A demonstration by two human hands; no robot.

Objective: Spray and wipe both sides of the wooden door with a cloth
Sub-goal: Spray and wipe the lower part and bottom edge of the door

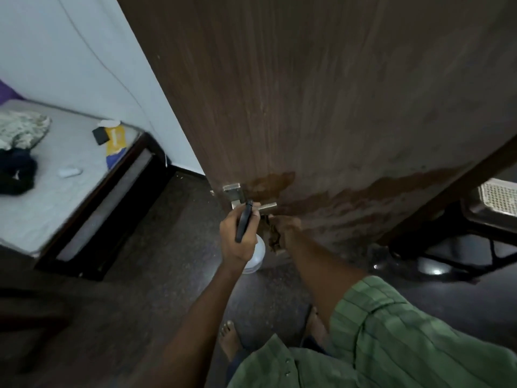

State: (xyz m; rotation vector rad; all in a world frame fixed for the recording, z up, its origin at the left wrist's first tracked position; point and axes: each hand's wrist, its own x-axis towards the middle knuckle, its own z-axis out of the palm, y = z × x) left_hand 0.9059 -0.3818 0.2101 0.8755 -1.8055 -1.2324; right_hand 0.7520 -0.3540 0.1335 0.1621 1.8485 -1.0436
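Observation:
A dark brown wooden door (321, 93) fills the upper middle, its lower part streaked with a lighter wet-looking band. A metal lever handle (251, 201) sits at its left edge. My left hand (237, 239) grips a white spray bottle (256, 256) with a black trigger head, held just below the handle. My right hand (286, 229) holds a brown cloth (275, 239) against the door below the handle; the cloth is mostly hidden by the hand.
A bed (56, 191) with a grey mattress stands at the left, carrying clothes, a yellow packet (116, 144) and a small black item. A dark stand with a mesh-topped object (496, 197) sits at the right. The floor is dark. My bare feet show below.

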